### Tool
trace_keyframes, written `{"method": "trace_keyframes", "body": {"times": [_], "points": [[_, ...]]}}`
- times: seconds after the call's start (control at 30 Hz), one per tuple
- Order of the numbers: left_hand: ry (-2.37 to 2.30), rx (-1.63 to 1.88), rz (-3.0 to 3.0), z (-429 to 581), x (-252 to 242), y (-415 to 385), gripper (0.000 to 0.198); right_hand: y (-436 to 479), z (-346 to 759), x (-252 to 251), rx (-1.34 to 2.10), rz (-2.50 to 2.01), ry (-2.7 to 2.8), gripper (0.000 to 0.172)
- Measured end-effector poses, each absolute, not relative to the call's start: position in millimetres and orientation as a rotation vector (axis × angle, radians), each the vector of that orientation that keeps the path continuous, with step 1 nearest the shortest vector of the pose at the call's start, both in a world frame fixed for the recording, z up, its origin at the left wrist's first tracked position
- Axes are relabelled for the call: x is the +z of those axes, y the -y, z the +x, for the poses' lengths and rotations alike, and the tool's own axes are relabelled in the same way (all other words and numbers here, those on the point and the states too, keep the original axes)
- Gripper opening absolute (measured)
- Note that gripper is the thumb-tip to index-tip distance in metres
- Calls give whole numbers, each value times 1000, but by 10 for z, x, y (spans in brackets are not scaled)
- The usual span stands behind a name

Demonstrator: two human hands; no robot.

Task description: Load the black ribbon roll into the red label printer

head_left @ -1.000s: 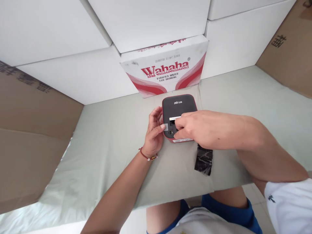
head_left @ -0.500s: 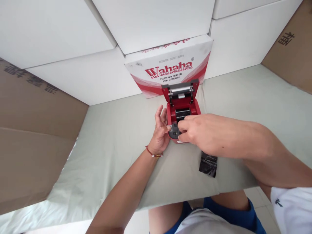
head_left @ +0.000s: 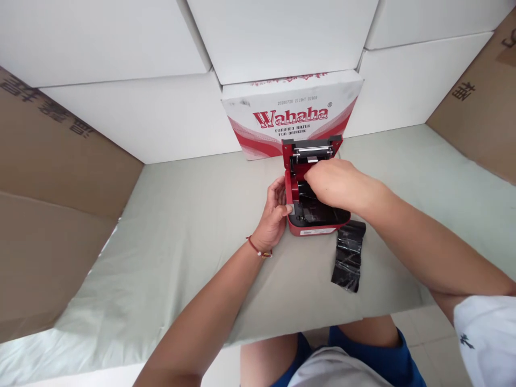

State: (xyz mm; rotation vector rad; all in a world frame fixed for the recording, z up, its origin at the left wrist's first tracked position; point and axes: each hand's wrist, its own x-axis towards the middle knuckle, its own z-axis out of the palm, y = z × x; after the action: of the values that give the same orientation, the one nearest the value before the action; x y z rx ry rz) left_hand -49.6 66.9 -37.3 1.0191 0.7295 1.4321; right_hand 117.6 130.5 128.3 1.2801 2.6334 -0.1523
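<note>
A red label printer (head_left: 296, 228) stands on the cloth with its lid (head_left: 312, 148) raised. My left hand (head_left: 276, 212) grips its left side, thumb on the front left corner and fingers along the wall. Inside, black film (head_left: 316, 211) stretches over the dark front part. My right hand (head_left: 341, 183) is curled down into the right side of the opening; its fingertips are hidden, and so is whatever they hold. A crinkled strip of black film (head_left: 349, 258) lies on the cloth by the printer's front right corner.
A white and red Wahaha carton (head_left: 253, 134) stands right behind the printer, with white boxes (head_left: 173, 123) stacked behind it. Brown cardboard (head_left: 52, 215) walls the left side, and another brown box (head_left: 475, 113) the right. A pale green cloth (head_left: 193, 231) covers the table.
My right hand has moved from the printer's front to deeper in the opening, uncovering the black film over the front. My left hand keeps its hold. The view has shifted slightly.
</note>
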Motion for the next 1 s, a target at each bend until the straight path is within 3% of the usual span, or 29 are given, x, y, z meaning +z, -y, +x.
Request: {"method": "trace_keyframes", "body": {"times": [0.23, 0.43, 0.5, 0.67, 0.77, 1.0], "points": [[-718, 1447, 1007, -488, -407, -699, 80, -1346, 1009, 1152, -133, 1439, -2468, 26], [-715, 1442, 1018, -491, -395, -694, 80, -1192, 1097, 1203, -93, 1560, -2471, 42], [-719, 1443, 1013, -491, -385, -690, 79, -1084, 1167, 1231, -101, 1592, -2535, 40], [-716, 1450, 1018, -489, -377, -690, 78, -790, 1768, 1483, -406, 1724, -2838, 26], [-713, 1450, 1028, -493, -370, -690, 78, -728, 2405, 1550, -532, 1906, -2687, 31], [-720, 1448, 968, -508, -309, -662, 74, -790, 3246, 877, -454, 1834, -2331, 24]]}}
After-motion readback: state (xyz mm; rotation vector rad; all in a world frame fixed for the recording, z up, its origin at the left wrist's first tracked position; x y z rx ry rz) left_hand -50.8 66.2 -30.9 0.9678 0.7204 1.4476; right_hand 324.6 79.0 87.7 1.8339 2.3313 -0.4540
